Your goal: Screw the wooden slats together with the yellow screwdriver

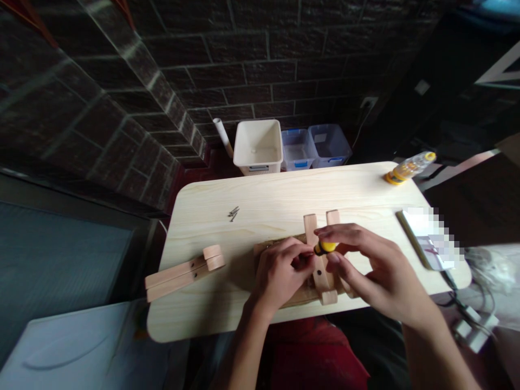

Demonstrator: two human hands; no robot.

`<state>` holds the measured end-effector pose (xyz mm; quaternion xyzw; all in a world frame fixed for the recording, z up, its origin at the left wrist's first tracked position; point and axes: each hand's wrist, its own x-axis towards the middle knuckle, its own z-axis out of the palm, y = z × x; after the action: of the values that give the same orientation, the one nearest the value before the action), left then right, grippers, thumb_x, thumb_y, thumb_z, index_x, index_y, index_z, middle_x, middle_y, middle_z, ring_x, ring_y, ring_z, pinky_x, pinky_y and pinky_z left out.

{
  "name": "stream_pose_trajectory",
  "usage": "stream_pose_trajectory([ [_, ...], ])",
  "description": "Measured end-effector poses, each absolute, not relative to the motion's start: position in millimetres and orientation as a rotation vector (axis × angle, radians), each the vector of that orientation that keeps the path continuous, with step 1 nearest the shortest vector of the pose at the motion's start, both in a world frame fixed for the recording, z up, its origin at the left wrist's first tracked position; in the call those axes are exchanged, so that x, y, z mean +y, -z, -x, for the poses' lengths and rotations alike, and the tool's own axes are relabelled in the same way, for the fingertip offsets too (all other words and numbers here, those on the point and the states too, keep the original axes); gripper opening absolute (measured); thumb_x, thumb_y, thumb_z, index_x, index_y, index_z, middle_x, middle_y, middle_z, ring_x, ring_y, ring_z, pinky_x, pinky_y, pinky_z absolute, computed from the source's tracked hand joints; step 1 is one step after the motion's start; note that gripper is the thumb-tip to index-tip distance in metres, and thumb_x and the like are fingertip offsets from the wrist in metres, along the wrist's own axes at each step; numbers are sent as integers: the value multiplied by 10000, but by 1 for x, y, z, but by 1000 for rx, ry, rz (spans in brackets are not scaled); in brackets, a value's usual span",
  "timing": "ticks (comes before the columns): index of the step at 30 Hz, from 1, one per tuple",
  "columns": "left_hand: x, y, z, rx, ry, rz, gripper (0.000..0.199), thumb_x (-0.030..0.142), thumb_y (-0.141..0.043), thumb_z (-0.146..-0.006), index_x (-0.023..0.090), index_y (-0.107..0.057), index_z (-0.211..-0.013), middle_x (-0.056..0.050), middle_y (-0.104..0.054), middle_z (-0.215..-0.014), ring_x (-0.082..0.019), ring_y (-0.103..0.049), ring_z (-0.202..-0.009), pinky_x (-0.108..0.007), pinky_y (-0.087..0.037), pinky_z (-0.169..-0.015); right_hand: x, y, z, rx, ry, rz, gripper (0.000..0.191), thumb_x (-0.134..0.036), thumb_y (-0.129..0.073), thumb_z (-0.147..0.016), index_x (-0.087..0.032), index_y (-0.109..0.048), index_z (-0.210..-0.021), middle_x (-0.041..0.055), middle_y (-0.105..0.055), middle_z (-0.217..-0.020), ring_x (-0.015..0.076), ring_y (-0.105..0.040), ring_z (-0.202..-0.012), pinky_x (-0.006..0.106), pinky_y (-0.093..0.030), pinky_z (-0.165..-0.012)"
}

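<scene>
Tabletop (pixel 280 197), yellow tool (pixel 328 247) held between half-curled right fingers (pixel 333 259), left fingers (pixel 301 250) pinched beside it (contents hidden)

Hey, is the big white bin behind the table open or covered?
Open. No lid sits on the white bin; its inner walls and floor show from above.
</scene>
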<state>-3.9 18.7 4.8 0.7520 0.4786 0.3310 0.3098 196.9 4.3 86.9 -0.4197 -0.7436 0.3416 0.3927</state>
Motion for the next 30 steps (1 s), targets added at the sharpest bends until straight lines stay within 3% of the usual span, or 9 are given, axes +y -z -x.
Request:
stream_pose_trajectory([
  [5, 18, -4, 4, 1248, -888, -1963, 73, 178, -720, -907, 232, -757, -941, 10, -748, -867, -120, -661, -716, -237, -483, -673, 1, -89, -199, -1886, -866, 1133, 297, -161, -674, -1014, -255, -687, -1296, 98, -748, -1315, 222, -753, -1072, 298, -647, -859],
  [11, 18, -5, 4, 1243, -894, -1964, 73, 181, -740, -904, 232, -752, -955, 15, -744, -873, -121, -668, -742, -232, -480, -688, 2, -87, -198, -1830, -836, 1150, 255, -205, -757, -971, -276, -713, -1211, 77, -758, -1165, 264, -740, -1126, 353, -666, -915],
  [16, 18, -4, 4, 1236, -921, -1959, 60, 181, -742, -902, 225, -745, -943, 15, -736, -865, -113, -650, -720, -226, -480, -685, 1, -84, -199, -1844, -839, 1120, 368, -159, -724, -985, -295, -691, -1325, 81, -732, -1243, 229, -734, -1055, 329, -663, -869],
  [25, 19, -4, 4, 1257, -923, -1959, 36, 182, -742, -900, 212, -750, -883, 18, -722, -819, -97, -635, -671, -214, -485, -666, 3, -89, -196, -1928, -848, 1021, 461, -48, -630, -1000, -301, -690, -1380, 65, -713, -1361, 199, -662, -1295, 271, -602, -1011],
  [30, 19, -1, 5, 1240, -962, -1939, 49, 179, -736, -906, 210, -753, -873, 16, -717, -817, -90, -635, -666, -205, -487, -650, 4, -88, -198, -1952, -821, 1019, 463, -59, -609, -1016, -315, -676, -1396, 35, -721, -1383, 163, -661, -1309, 235, -550, -1076],
])
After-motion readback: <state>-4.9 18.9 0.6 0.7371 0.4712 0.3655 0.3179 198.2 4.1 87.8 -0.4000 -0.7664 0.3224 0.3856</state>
